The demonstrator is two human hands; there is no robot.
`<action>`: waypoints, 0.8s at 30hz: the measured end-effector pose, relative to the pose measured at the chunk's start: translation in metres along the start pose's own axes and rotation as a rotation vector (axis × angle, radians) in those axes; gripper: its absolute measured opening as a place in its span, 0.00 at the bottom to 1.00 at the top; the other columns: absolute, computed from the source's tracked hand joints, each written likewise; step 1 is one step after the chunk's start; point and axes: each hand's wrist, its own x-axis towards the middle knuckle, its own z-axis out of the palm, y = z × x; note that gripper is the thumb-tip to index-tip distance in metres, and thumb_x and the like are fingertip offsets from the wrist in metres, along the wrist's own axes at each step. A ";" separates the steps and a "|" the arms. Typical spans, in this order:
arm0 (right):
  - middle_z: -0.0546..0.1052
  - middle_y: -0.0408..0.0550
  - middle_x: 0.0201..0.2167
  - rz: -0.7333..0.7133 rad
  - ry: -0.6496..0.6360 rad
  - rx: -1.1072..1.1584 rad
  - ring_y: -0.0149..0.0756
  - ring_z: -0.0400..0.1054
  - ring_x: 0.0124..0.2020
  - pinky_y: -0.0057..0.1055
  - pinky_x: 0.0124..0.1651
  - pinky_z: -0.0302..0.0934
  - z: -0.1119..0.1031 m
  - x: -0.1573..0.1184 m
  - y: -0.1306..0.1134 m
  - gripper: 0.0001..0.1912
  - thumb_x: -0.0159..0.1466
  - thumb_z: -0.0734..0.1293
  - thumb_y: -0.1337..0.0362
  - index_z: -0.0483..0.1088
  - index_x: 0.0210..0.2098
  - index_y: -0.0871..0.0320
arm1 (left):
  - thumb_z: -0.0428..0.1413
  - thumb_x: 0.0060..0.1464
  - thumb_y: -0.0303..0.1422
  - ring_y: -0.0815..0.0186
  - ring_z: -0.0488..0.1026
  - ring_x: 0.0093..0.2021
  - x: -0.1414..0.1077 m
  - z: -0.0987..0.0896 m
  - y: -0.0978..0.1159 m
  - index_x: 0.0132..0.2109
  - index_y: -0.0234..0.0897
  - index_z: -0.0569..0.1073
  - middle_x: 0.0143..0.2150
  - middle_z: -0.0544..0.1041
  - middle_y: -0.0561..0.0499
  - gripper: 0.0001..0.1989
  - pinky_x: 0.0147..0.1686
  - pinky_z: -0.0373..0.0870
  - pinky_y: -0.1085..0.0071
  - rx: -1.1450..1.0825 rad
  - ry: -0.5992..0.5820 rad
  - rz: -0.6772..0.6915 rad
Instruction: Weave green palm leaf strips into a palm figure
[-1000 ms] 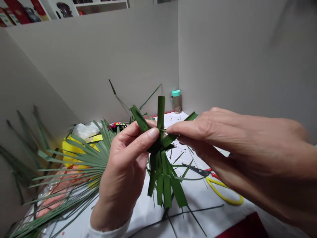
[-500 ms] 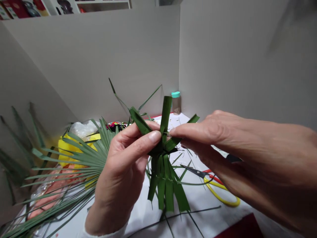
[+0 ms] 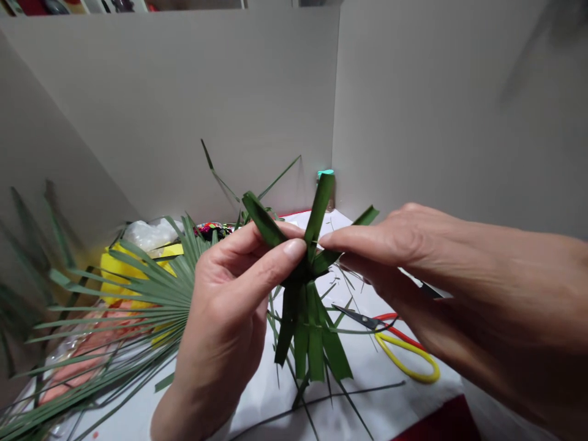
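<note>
Tilted over to the right now, the upright strip (image 3: 320,208) of the woven palm-leaf knot (image 3: 304,300) has lost its straight stance and covers most of the teal-capped bottle (image 3: 325,174) at the back of the desk (image 3: 390,380). The knot is held in the air above the middle of the desk, its cut strips hanging down and others fanning upward. The left hand (image 3: 225,312) has a narrow grip, its thumb and fingers pinching the knot from the near side. The right hand (image 3: 441,275) reaches in from the right, thumb and forefinger closed narrowly on the side strip (image 3: 365,215) where it enters the knot. Below that hand, red-and-yellow-handled scissors (image 3: 390,343) lie on the desk with their blades pointing toward the hanging strips. A fan palm frond (image 3: 151,300) spreads along the left edge of the desk, over a clear plastic bag (image 3: 87,361) with pink contents, near a yellow package (image 3: 114,269).
</note>
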 end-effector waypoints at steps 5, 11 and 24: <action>0.75 0.38 0.21 0.011 0.024 0.009 0.26 0.64 0.17 0.22 0.37 0.69 -0.002 0.004 -0.002 0.16 0.69 0.62 0.74 0.83 0.41 0.59 | 0.62 0.59 0.28 0.58 0.82 0.45 0.000 0.000 0.001 0.38 0.44 0.84 0.42 0.84 0.50 0.06 0.46 0.79 0.66 0.019 0.001 0.009; 0.79 0.41 0.26 -0.012 -0.016 0.052 0.29 0.76 0.29 0.21 0.41 0.70 0.000 0.002 0.003 0.16 0.71 0.60 0.72 0.81 0.45 0.57 | 0.63 0.57 0.27 0.57 0.82 0.44 0.002 -0.003 0.003 0.34 0.42 0.83 0.40 0.84 0.50 0.06 0.44 0.79 0.66 -0.005 -0.015 -0.002; 0.78 0.40 0.25 0.021 -0.019 0.092 0.31 0.76 0.28 0.24 0.45 0.71 0.001 0.000 0.004 0.14 0.74 0.61 0.68 0.79 0.44 0.55 | 0.60 0.59 0.25 0.56 0.82 0.45 0.001 -0.004 0.007 0.38 0.42 0.85 0.40 0.85 0.49 0.09 0.46 0.77 0.65 -0.011 -0.092 -0.033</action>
